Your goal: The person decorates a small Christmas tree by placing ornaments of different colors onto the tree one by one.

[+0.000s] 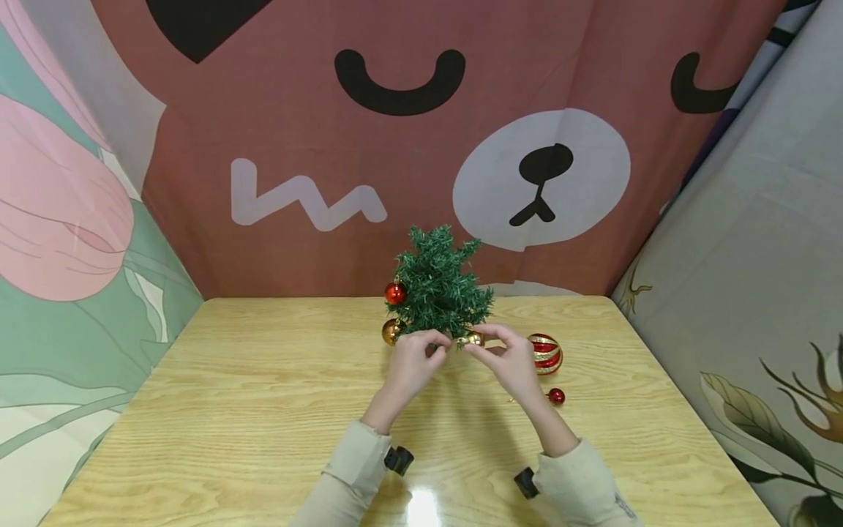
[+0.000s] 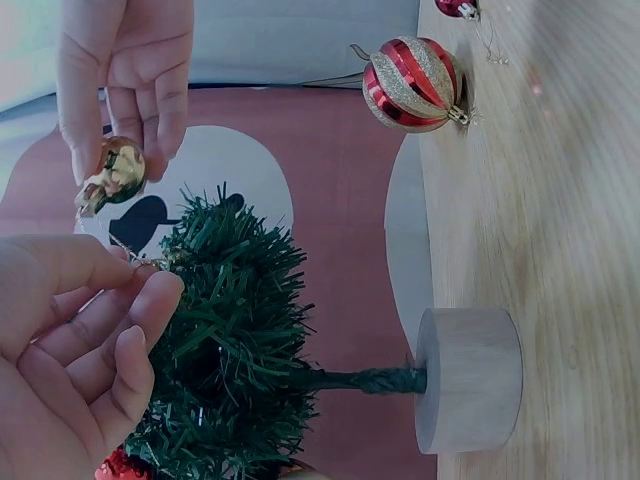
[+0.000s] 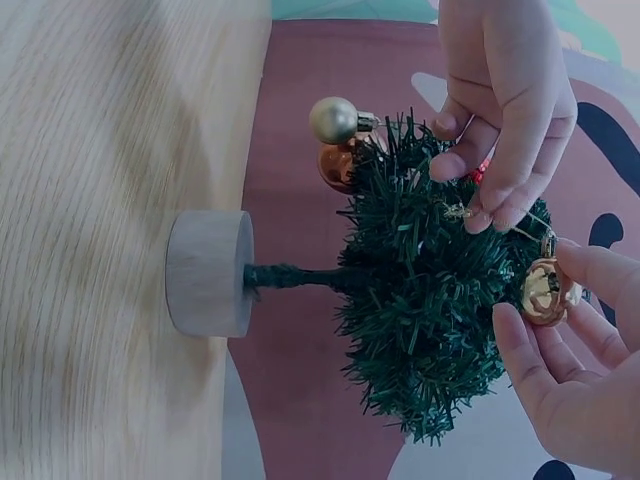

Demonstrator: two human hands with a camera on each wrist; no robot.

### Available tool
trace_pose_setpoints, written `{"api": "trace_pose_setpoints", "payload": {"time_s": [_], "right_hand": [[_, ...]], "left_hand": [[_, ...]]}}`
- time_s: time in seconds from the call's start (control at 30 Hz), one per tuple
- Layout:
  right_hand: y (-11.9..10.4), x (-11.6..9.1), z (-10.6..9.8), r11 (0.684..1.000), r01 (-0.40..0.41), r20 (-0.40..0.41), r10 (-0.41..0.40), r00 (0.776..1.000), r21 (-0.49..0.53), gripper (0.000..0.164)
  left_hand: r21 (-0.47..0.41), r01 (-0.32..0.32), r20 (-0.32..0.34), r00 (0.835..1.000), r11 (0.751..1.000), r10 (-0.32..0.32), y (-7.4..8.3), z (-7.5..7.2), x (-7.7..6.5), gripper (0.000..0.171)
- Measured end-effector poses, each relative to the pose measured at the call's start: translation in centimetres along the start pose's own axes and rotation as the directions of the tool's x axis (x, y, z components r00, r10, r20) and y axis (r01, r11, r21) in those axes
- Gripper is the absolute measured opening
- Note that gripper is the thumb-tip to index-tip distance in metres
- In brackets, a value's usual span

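Observation:
A small green artificial Christmas tree (image 1: 437, 278) stands on a round pale wooden base (image 2: 470, 380). My right hand (image 1: 512, 366) holds a shiny gold bauble (image 3: 543, 290) between thumb and fingers, beside the tree's front branches. At the tip of one branch, my left hand (image 1: 411, 360) pinches the thin gold string (image 3: 535, 224) that runs from the bauble's cap. On the tree's left side hang a red bauble (image 1: 395, 293) and a copper-coloured bauble (image 1: 391, 331). A pale gold bauble (image 3: 333, 120) shows next to the copper one in the right wrist view.
Right of the tree, a large red-and-gold striped bauble (image 1: 546, 354) lies on the wooden table (image 1: 263, 410). Nearer the front is a small red bauble (image 1: 556, 397) with a string. A printed bear curtain (image 1: 296, 132) hangs behind the table, with patterned fabric at both sides.

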State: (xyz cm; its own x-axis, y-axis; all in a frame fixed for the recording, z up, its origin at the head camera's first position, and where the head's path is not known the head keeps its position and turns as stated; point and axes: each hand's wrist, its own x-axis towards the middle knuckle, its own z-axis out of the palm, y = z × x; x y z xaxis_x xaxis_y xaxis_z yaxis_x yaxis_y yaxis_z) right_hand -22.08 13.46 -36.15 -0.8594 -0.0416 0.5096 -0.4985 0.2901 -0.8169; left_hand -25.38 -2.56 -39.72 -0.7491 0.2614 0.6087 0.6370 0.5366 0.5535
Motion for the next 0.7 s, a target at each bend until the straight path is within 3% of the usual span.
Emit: {"api": "trace_pose_setpoints", "payload": {"time_s": [0.37,0.53,0.7], "right_hand": [[0.09,-0.32,-0.15,0.999,-0.035,0.013,0.035,0.999,-0.018,0.025],[0.28,-0.43,-0.16,1.000,-0.025,0.011,0.025,1.000,-0.014,0.025],[0.45,-0.53,-0.17,1.000,-0.009,0.010,0.009,1.000,-0.014,0.025]], "left_hand": [[0.032,-0.066,0.086,0.994,0.997,0.063,-0.07,-0.40,-0.21,0.019],[0.018,-0.091,0.089,0.992,0.996,0.089,-0.44,-0.37,-0.26,0.019],[0.091,-0.179,0.060,0.983,0.980,0.174,-0.89,-0.36,-0.38,0.017]]}}
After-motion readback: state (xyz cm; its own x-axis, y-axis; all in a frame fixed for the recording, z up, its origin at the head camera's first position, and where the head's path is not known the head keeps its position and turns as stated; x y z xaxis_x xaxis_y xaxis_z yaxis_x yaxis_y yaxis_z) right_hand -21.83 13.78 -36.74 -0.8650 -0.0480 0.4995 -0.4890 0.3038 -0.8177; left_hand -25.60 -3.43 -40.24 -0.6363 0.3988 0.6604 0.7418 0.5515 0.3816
